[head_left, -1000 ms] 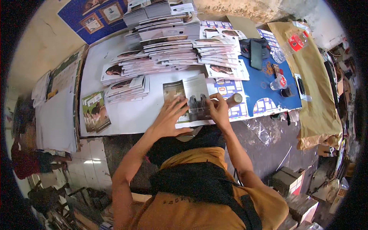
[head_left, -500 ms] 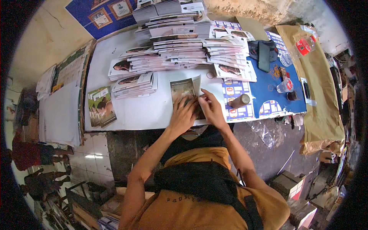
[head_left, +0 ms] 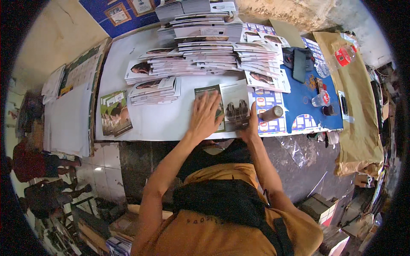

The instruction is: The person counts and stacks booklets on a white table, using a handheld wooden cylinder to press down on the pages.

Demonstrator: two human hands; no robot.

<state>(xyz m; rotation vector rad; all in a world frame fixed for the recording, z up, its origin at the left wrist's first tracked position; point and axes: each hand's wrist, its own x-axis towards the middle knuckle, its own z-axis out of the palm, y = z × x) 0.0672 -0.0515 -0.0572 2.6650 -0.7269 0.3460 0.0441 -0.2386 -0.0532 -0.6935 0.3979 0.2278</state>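
A printed leaflet [head_left: 231, 95] lies opened out at the near edge of the white table, its left panel dark green and its right panel pale with a dark picture at the bottom. My left hand [head_left: 204, 113] rests flat on the left panel, fingers spread, covering much of it. At the right panel's outer edge, my right hand [head_left: 251, 123] grips the paper, thumb pointing up along the edge and the other fingers mostly hidden. A brown cylindrical object [head_left: 271, 113] lies just right of that hand.
Tall stacks of folded booklets [head_left: 209, 55] fill the table's back. A smaller stack [head_left: 154, 90] stands at left, beside green leaflets [head_left: 116, 113]. On the right are a phone [head_left: 299, 65], rubber bands [head_left: 312, 82], a plastic cup [head_left: 321, 99] and a bottle [head_left: 344, 56]. Two people stand far left.
The leaflet has been opened, its right panel now spread outward. My right hand has moved right and down with that edge, while my left hand has flattened on the left panel.
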